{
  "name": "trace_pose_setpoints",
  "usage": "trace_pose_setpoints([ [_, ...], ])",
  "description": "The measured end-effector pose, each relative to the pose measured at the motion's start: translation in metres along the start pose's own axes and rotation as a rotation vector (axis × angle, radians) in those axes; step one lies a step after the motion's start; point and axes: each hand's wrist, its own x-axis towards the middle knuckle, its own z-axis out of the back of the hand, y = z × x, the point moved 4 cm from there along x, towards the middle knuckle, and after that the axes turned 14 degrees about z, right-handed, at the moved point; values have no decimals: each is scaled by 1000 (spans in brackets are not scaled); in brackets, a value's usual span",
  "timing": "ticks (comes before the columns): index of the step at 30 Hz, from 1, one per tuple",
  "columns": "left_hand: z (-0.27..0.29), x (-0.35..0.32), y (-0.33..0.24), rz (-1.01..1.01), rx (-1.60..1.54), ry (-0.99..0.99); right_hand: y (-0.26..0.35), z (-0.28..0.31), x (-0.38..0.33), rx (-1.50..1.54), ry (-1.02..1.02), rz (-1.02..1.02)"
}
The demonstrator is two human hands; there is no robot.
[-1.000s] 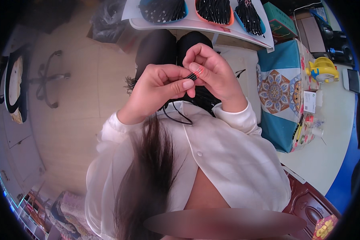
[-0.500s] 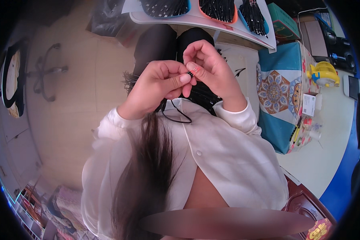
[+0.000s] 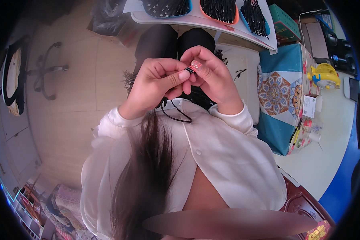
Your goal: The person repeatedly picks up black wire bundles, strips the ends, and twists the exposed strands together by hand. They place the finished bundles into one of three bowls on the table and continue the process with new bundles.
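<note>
Head view: I have the small bunch of black cords (image 3: 189, 69) between my two hands, held up over my lap, short of the near edge of the white table (image 3: 272, 39) and below the orange tray (image 3: 236, 19) on it. My left hand (image 3: 158, 82) grasps the bunch between thumb and fingers. Its long axis slants from there up and rightward, so the reddish, pale-ended tips (image 3: 195, 66) lie toward my right hand (image 3: 214, 76), which is the nearer one to them. My right thumb is just beside the tips, fingers curled; at this small scale I can't tell whether it pinches them or merely steadies them. A loop of black cord (image 3: 178, 120) hangs below my left hand.
</note>
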Motion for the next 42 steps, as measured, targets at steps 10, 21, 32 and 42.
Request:
trace_pose_setpoints([
  [10, -4, 0, 4, 59, -45, -19, -3, 3, -6, -85, 19, -24],
  [21, 1, -2, 2, 69, -44, 13, -6, 2, -5, -32, 96, -4],
  [32, 7, 0, -1, 35, 35, -99, 26, 1, 7, -990, 139, 338],
  [42, 25, -9, -3, 152, -54, -113, 61, 30, 20, -1193, 49, 486],
])
